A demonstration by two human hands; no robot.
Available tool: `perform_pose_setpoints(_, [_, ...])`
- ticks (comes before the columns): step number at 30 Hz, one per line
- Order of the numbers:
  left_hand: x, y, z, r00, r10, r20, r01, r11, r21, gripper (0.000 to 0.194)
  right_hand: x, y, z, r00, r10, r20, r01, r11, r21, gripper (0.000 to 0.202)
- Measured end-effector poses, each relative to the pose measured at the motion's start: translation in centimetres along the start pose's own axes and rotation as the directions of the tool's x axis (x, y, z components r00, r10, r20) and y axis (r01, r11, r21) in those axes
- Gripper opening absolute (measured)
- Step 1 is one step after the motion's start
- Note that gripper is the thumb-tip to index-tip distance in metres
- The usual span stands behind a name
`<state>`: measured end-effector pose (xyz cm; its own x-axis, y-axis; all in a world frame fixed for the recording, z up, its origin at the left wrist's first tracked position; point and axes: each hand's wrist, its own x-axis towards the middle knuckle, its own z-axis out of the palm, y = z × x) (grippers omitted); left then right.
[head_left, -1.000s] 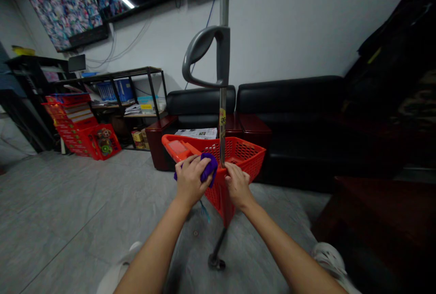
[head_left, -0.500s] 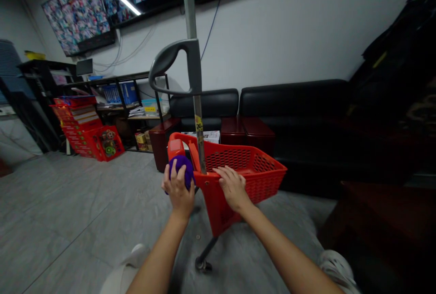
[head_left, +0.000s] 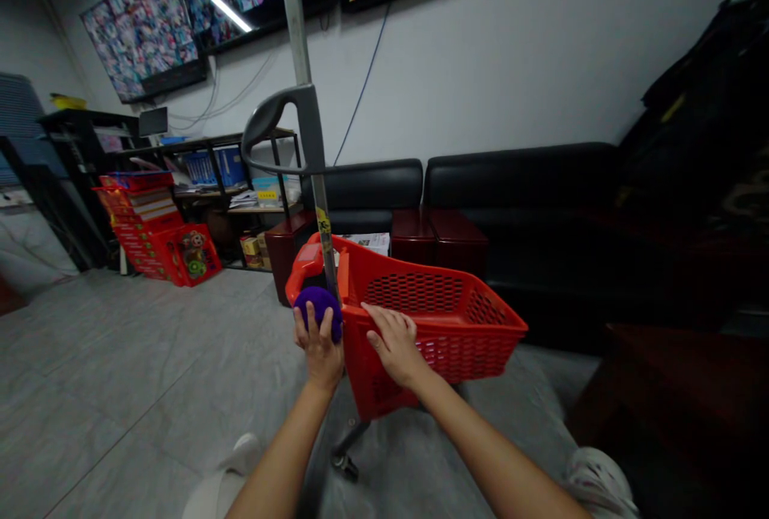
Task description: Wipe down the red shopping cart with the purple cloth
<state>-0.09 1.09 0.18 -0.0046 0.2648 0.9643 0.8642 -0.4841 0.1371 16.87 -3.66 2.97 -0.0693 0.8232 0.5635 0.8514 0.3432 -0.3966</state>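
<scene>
A red plastic shopping cart (head_left: 384, 403) on casters stands in front of me, its basket pointing right. My left hand (head_left: 323, 351) grips a round purple sponge or cloth pad (head_left: 317, 307), pressed against the cart's red handle end (head_left: 305, 263). My right hand (head_left: 396, 343) rests on the near rim of the basket, fingers stretched out. A metal pole (head_left: 299, 30) with a grey loop handle (head_left: 309, 130) rises from the cart and leans left. One caster (head_left: 345, 467) shows at the bottom; the others are hidden.
Behind the cart stand black sofas (head_left: 529, 191) with dark red armrests (head_left: 456, 239). Stacked red baskets (head_left: 144, 231) and a shelf with blue binders (head_left: 228, 165) are at the left. Screens (head_left: 144, 30) hang on the wall. A dark red table (head_left: 649, 391) sits at the right.
The cart has turned, its basket end swinging right and nearer while the pole tilted left. My left hand and the purple pad moved slightly lower on the handle; my right hand shifted left along the rim.
</scene>
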Motion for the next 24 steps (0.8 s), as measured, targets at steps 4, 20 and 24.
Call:
perform_pose_setpoints(4, [-2.4,-0.3,0.4,0.976,0.217,0.025,-0.216,0.975,-0.055,0.061,-0.1,-0.7,0.4,1.0,0.001,0.018,0.0,1.0,-0.002,0.055])
perform_pose_setpoints(20, [3.5,6.1,0.1,0.868,0.119,0.481,-0.178,0.981,0.078,0.044,-1.9,6.2,-0.8,0.996,0.093,-0.007,-0.093,0.975,-0.202,0.05])
perform_pose_setpoints(24, [6.1,5.6,0.0,0.823,0.15,0.548,-0.221,0.973,0.066,0.042,-1.4,6.0,-0.5,0.995,0.102,-0.013,-0.102,0.971,-0.215,0.047])
